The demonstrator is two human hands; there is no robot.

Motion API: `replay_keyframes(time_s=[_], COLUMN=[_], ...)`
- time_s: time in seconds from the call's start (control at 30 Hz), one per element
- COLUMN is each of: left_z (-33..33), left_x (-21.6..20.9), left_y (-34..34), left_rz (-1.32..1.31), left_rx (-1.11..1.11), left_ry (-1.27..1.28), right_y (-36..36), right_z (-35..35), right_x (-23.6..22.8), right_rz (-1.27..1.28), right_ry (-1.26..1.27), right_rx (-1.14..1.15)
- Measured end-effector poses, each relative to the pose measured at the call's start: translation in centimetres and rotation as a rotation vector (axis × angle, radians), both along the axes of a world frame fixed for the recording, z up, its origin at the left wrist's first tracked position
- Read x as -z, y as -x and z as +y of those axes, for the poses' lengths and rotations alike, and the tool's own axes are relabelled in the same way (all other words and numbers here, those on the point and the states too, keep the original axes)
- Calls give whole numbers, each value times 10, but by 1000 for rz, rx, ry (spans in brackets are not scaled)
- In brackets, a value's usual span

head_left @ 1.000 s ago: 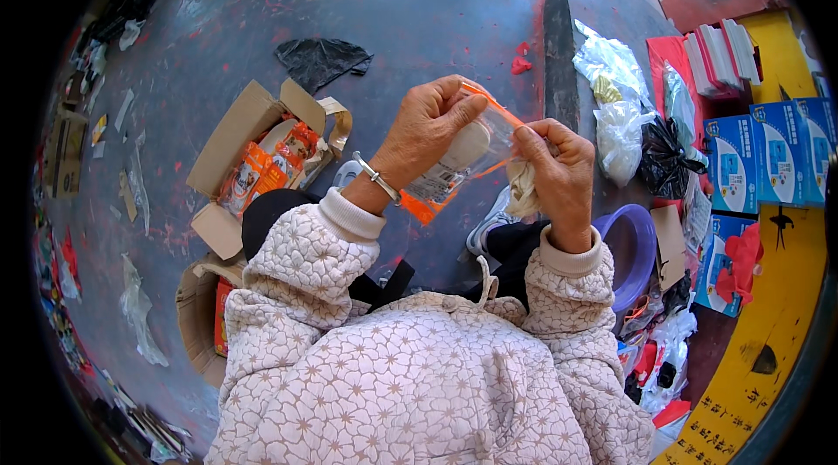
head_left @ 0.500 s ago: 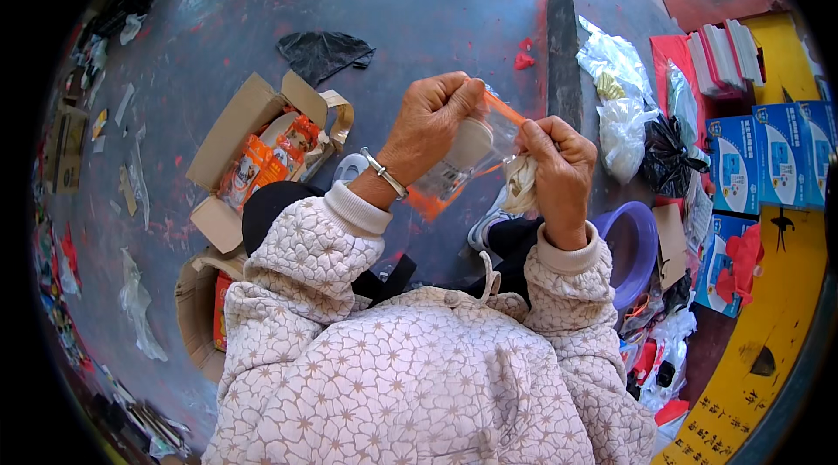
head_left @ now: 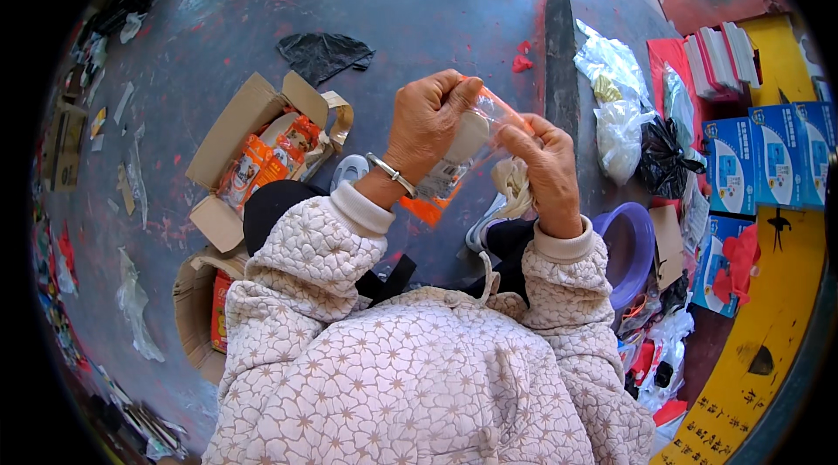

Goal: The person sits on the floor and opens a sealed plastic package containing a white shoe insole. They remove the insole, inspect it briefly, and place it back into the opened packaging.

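Note:
A clear plastic bag with orange edges (head_left: 436,194) is stretched between my two hands, with a pale flat piece showing inside it. My left hand (head_left: 429,120), wearing a metal bangle (head_left: 390,172), is closed on the bag's upper left part. On the other side, my right hand (head_left: 548,170) pinches the bag's upper right corner. A cream-coloured soft bundle (head_left: 512,184) hangs beside the fingers of that hand; whether it is gripped or only tucked there I cannot tell.
An open cardboard box (head_left: 229,129) with orange packets (head_left: 262,164) stands at left, and a second carton (head_left: 196,308) nearer me. To the right are a purple basin (head_left: 630,255), white plastic bags (head_left: 621,137), a black bag (head_left: 668,155) and blue boxes (head_left: 731,164). Black plastic (head_left: 323,55) lies ahead.
My right hand has shifted slightly left, and its fingers have changed their hold on the bag's corner. The bag has turned a little; my left hand has hardly moved.

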State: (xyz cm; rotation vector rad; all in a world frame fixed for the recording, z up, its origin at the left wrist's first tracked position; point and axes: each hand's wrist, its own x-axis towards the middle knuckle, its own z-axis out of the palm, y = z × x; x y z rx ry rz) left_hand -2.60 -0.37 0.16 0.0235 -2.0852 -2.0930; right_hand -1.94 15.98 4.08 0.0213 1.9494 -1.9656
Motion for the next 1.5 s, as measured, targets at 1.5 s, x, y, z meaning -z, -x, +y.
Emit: replay_keyframes(time_s=[1.5], left_z=[4], left_x=[0], left_y=[10], left_rz=[-241], left_rx=[217], left_ry=[-421], right_y=[15], right_z=[18], right_x=[2], right_rz=[128], right_ry=[7], right_rx=[88])
